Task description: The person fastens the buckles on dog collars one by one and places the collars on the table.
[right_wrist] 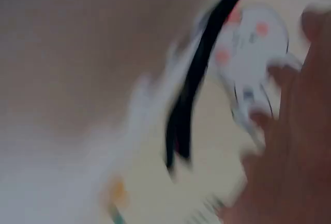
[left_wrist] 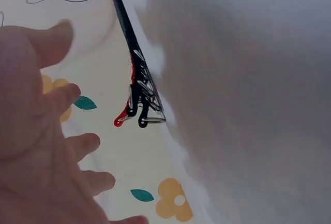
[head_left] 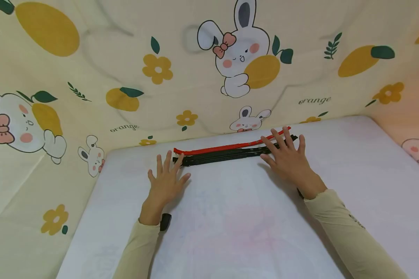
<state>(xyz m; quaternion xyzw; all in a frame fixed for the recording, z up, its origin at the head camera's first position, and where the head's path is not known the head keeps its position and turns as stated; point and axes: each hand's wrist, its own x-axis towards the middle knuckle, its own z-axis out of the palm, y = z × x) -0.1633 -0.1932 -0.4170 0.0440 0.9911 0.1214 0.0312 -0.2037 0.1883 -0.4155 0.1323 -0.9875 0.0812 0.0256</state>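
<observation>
Several long, narrow black strips [head_left: 223, 156], zipper-like, lie side by side at the back of the white table. Behind them runs a similar red strip [head_left: 216, 148]. My left hand [head_left: 165, 184], fingers spread, is at their left end; my right hand [head_left: 290, 161], also spread, is over their right end. Whether either hand touches the strips I cannot tell. Thin metal pieces [left_wrist: 147, 92] hang at the strips' end in the left wrist view, beside a red tip [left_wrist: 120, 119]. The right wrist view is blurred, with dark strip ends [right_wrist: 181, 125] left of the fingers.
A cream cloth wall [head_left: 195, 85] printed with rabbits and oranges rises directly behind the strips and along the left side. The white tabletop [head_left: 223, 217] stretches forward between the two arms. A dark wrist device [head_left: 165, 222] sits at the left wrist.
</observation>
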